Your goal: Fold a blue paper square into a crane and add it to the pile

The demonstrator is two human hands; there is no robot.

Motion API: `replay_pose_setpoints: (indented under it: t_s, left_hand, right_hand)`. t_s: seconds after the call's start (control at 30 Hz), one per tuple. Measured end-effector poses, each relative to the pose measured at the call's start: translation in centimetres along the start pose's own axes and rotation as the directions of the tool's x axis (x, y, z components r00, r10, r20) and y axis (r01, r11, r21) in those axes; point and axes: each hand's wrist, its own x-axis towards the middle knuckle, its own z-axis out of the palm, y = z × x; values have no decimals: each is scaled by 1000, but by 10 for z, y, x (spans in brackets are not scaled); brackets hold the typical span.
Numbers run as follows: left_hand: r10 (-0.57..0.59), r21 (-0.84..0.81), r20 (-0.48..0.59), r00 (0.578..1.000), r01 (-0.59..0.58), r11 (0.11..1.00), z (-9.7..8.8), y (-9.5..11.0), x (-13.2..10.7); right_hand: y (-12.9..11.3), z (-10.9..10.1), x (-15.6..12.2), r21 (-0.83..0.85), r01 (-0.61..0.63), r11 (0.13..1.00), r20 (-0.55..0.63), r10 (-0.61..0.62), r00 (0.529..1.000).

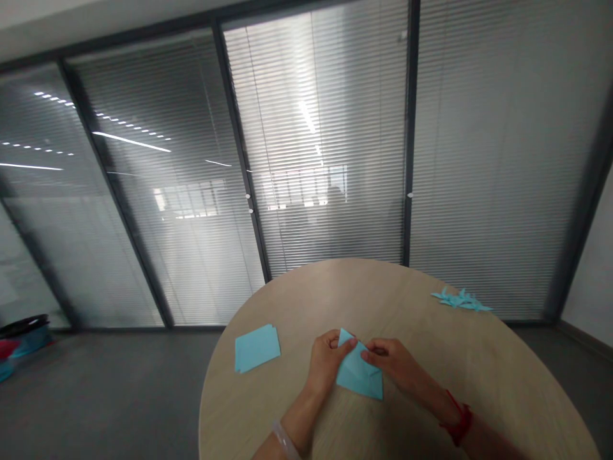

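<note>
A light blue sheet of paper (360, 374), partly folded, lies on the round wooden table (335, 287) in front of me. My left hand (326, 359) pinches its upper left corner with fingers curled. My right hand (393, 361) pinches the paper's upper right edge, fingers closed. Both hands rest on the tabletop with the paper between them.
A small stack of light blue square papers (257, 347) lies on the table to the left. Several folded blue paper pieces (460, 300) sit near the far right edge. Glass walls with blinds stand behind the table. Dark floor surrounds it; colourful objects (19, 338) lie at far left.
</note>
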Motion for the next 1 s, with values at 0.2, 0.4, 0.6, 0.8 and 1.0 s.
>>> replay_pose_setpoints:
  t_s: [0.2,0.4,0.6,0.8,1.0]
  left_hand:
    - [-14,-20,-10,1000,14,1000,1,0,0]
    - [-24,-25,-25,999,23,999,-1,-2,0]
    - [-3,-17,-2,1000,3,1000,-3,-8,3]
    - [-14,-13,13,1000,15,1000,-1,-3,1]
    - [-5,-2,10,1000,5,1000,-1,-2,0]
  right_hand:
    - [3,1,0,-52,-9,999,-23,8,1000]
    - [4,3,0,-61,-32,998,-11,32,999]
    - [11,1,4,-33,-66,997,24,67,997]
    - [11,-2,4,-45,-71,996,19,71,997]
    - [9,-1,3,-12,-97,995,25,98,995]
